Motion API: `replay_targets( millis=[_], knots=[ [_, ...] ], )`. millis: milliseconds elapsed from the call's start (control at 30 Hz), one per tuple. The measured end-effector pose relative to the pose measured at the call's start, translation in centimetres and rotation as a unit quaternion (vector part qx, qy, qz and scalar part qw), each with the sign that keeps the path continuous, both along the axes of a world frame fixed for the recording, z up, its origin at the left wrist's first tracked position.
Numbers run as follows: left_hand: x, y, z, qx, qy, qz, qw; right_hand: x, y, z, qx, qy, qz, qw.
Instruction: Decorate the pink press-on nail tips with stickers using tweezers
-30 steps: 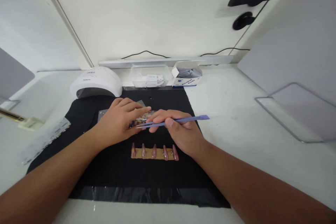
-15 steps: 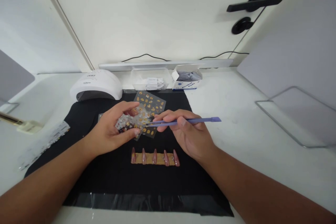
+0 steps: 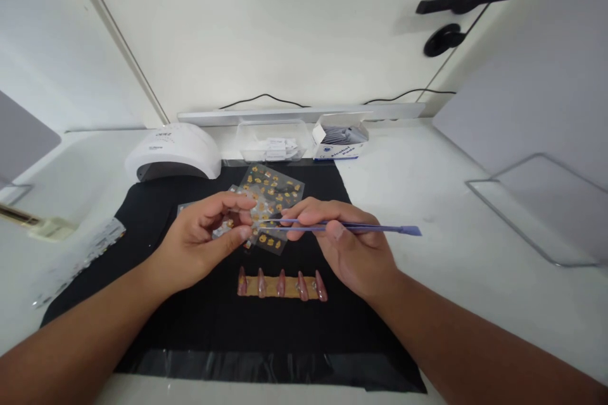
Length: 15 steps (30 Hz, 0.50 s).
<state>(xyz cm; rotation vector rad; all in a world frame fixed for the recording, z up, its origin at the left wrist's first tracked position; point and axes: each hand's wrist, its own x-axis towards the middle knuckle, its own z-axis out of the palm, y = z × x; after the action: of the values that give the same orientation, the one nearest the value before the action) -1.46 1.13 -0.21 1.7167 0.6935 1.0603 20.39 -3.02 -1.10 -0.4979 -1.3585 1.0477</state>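
My right hand point(image 3: 354, 240) grips purple tweezers point(image 3: 375, 228), their thin prongs apart and pointing left. The prong tips are close to the fingertips of my left hand point(image 3: 204, 237). That hand is curved, its thumb and forefinger apart, with nothing I can make out between them. Beneath and behind both hands, overlapping clear sticker sheets point(image 3: 289, 188) with small gold-orange designs lie on the black mat point(image 3: 190, 329). My left fingers cover part of a silvery sheet. Nearer to me, several pointed pink false nails point(image 3: 281, 283) stand in a row on a tan strip point(image 3: 270, 286).
At the back stand a white nail lamp point(image 3: 175, 147), a clear tray point(image 3: 244, 149) with small white packets, and an open alcohol pads box point(image 3: 337, 150). A glittery sheet point(image 3: 80, 259) and a pale bottle point(image 3: 52, 229) are at left; a metal frame point(image 3: 513, 224) is at right.
The tweezers' prongs have spread, and the tool has shifted slightly right. My left thumb and forefinger have drawn closer together.
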Motion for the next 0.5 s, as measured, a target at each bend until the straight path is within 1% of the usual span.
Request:
replay_targets(
  millis=[133, 300, 500],
  knots=[
    [0.12, -0.15, 0.04, 0.0, -0.002, -0.003, 1.0, -0.01, -0.28, -0.11, 0.011, -0.005, 0.004, 1.0],
    [0.26, -0.37, 0.05, -0.021, -0.014, 0.005, 1.0, 0.01, -0.41, -0.18, 0.031, -0.008, 0.008, 0.999],
    [0.1, -0.42, 0.01, -0.023, -0.007, 0.003, 1.0, 0.14, -0.57, -0.05, 0.058, -0.024, -0.011, 0.998]
  ],
)
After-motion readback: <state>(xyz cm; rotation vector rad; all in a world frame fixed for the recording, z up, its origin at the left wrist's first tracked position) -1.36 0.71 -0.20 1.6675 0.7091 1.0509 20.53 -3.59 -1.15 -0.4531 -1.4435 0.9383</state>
